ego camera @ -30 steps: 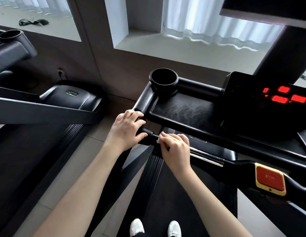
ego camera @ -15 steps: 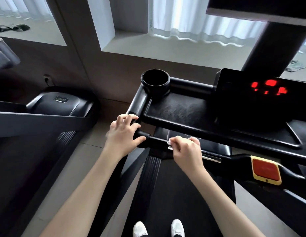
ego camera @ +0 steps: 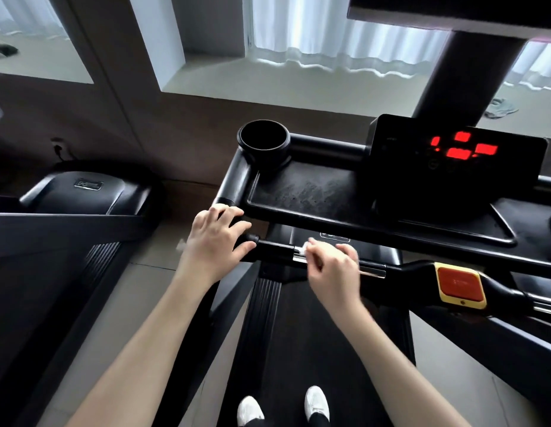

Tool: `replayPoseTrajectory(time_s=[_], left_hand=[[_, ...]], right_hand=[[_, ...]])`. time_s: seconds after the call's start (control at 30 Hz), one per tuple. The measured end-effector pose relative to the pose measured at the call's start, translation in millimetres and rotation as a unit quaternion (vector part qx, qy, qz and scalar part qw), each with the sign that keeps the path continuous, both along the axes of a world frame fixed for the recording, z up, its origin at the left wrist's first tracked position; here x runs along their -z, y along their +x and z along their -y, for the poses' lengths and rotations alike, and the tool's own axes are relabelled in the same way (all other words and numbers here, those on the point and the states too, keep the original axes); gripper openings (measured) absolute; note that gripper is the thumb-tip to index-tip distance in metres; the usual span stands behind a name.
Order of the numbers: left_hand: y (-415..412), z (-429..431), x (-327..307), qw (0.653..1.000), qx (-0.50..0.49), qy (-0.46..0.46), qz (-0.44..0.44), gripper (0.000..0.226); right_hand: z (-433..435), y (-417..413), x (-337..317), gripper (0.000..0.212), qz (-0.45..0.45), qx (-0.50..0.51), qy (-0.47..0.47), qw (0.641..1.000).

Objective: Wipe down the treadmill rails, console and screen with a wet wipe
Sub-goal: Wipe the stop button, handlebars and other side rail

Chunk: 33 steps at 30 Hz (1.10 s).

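Both hands sit on the front handlebar [ego camera: 274,251]: your left hand [ego camera: 217,238] curls round its black end, bracing; your right hand [ego camera: 332,266] grips the wet wipe [ego camera: 301,249] against the silver section. Wrap the wipe fully round and slide steadily toward the red stop button [ego camera: 460,283].

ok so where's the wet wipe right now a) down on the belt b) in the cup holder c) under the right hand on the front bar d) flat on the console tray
c: a white edge of the wet wipe shows under the right hand, held against the front bar.
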<state>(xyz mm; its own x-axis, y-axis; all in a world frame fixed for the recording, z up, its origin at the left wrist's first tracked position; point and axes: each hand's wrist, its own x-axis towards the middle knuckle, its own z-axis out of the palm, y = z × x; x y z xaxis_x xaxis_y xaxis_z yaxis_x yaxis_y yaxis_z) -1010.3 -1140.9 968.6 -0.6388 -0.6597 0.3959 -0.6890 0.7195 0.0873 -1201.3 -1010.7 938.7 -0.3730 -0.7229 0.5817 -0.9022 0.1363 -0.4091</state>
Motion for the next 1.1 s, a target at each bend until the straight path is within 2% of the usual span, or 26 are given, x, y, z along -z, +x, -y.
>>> replayPoseTrajectory(time_s=[0.13,0.3,0.47,0.67,0.83,0.93,1.03,1.1], left_hand=[[0,-1,1,0.999,0.044,-0.026,0.001,0.034],[1,-1,2,0.999,0.052,-0.015,0.002,0.029],[0,-2,3,0.999,0.049,-0.005,-0.001,0.031],[-4,-5,3,0.999,0.042,-0.002,0.013,0.031],[-16,-18,3,0.999,0.047,0.000,0.011,0.038],[-29,-31,6,0.998,0.053,0.021,0.009,0.038],[-36,-38,10,0.999,0.020,0.045,-0.018,0.037],[-39,-40,13,0.998,-0.004,0.046,-0.034,0.038]], right_hand=[[-6,11,13,0.020,-0.088,-0.092,-0.007,0.992],[-28,-9,23,0.016,-0.140,-0.037,-0.063,0.987],[-5,12,19,0.019,-0.124,-0.068,-0.046,0.989],[-22,-5,16,0.016,-0.072,-0.001,-0.045,0.996],[2,9,6,0.018,-0.048,-0.067,-0.012,0.997],[-18,-16,8,0.022,-0.029,-0.036,-0.007,0.999],[-17,-17,4,0.030,-0.011,-0.019,0.024,0.999],[-4,-6,0,0.021,0.003,-0.045,0.047,0.998]])
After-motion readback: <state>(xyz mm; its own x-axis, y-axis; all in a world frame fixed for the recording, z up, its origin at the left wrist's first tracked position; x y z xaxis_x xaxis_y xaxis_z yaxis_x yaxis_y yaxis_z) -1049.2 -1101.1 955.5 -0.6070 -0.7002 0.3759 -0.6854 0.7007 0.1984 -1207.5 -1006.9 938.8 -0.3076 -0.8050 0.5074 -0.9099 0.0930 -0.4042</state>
